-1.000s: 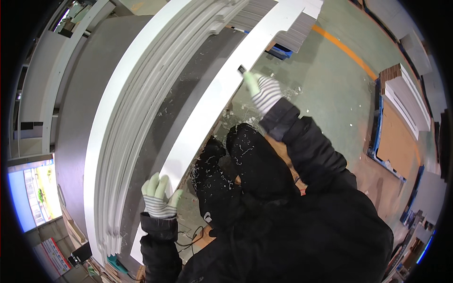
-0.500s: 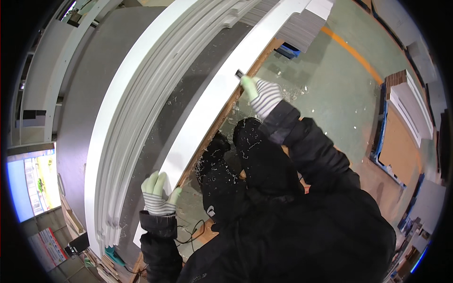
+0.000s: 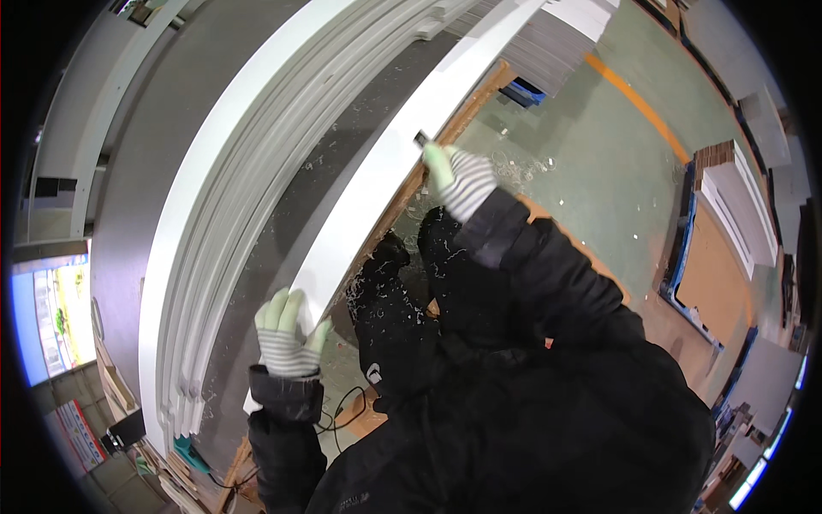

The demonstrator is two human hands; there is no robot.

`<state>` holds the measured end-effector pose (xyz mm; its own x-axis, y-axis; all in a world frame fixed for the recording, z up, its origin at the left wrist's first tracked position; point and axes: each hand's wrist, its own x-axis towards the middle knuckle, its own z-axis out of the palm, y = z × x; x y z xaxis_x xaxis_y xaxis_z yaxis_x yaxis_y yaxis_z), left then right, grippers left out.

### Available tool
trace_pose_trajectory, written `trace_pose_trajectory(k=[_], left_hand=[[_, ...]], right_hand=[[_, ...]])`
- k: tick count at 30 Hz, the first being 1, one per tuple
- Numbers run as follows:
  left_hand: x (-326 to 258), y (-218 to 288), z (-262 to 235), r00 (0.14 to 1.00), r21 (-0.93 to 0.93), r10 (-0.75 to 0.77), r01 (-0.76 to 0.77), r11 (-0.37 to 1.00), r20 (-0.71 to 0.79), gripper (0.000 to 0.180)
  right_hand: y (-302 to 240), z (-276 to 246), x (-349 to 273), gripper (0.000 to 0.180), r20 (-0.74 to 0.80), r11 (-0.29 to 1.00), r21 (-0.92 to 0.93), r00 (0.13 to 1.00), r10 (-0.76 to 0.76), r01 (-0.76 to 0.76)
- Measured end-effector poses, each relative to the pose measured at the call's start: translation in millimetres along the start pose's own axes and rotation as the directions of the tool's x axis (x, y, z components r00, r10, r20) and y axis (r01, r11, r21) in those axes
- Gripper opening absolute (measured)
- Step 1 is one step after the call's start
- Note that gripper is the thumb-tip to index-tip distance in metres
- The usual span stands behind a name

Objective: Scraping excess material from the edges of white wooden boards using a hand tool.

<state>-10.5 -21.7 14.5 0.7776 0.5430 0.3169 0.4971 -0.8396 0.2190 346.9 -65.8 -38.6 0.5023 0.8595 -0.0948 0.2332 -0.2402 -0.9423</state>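
A long white board (image 3: 381, 158) runs slantwise across the dark work table (image 3: 231, 330), its near edge backed by a brown wooden strip. My left hand (image 3: 288, 332), in a striped glove with pale green fingertips, grips the board near its lower end, fingers over the top and thumb at the near edge. Farther up, my right hand (image 3: 462, 177), gloved alike, is closed around a small dark tool (image 3: 420, 137). The tool's tip is over the white face of the board, close to its near edge. Most of the tool is hidden in my fist, so its kind is unclear.
Beyond the board lies a curved-looking stack of white mouldings (image 3: 210, 206). More boards (image 3: 561, 38) are piled at the far end. White shavings litter the floor (image 3: 591, 171) and my trousers. At right, a pallet (image 3: 706, 274) carries panels. A black cable (image 3: 347, 411) lies by my left arm.
My right hand with the small tool has shifted slightly left and toward me along the board. My left hand keeps its hold. The whole view has turned a little.
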Motion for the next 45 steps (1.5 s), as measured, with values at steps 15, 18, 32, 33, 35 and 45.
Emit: trace_pose_trajectory(k=[15, 18, 32, 33, 35, 45], left_hand=[[-67.3, -13.1, -38.8, 0.979, 0.104, -0.109, 0.092, 0.99, 0.174, 0.092], [-55.5, -10.0, -26.6, 0.99, 0.055, -0.069, 0.063, 0.997, 0.126, 0.088], [-47.7, -2.7, -23.5, 0.988, 0.087, -0.102, 0.092, 0.992, 0.112, 0.086], [-48.3, -4.0, -22.7, 0.987, 0.062, -0.11, 0.104, 0.993, 0.119, 0.089], [-47.3, -3.3, -21.5, 0.987, 0.064, -0.115, 0.108, 0.992, 0.112, 0.089], [-51.2, -1.4, -23.3, 0.984, 0.077, -0.146, 0.139, 0.987, 0.102, 0.085]], right_hand=[[1.2, 13.2, -8.7, 0.057, -0.063, 0.993, 0.095, 0.996, 0.07, -0.064], [-32.8, 70.8, -48.3, 0.061, 0.238, 0.871, -0.483, 0.971, 0.035, 0.087], [-20.2, -98.8, 72.4, 0.041, -0.157, 0.936, -0.063, 0.929, 0.334, -0.347], [-9.8, -111.9, 86.6, 0.04, -0.164, 0.918, -0.2, 0.936, 0.312, -0.342], [-0.3, -108.9, 92.4, 0.041, -0.107, 0.904, -0.336, 0.965, 0.241, -0.263], [-57.8, 81.0, -89.5, 0.04, 0.364, 0.913, -0.325, 0.924, -0.118, 0.245]])
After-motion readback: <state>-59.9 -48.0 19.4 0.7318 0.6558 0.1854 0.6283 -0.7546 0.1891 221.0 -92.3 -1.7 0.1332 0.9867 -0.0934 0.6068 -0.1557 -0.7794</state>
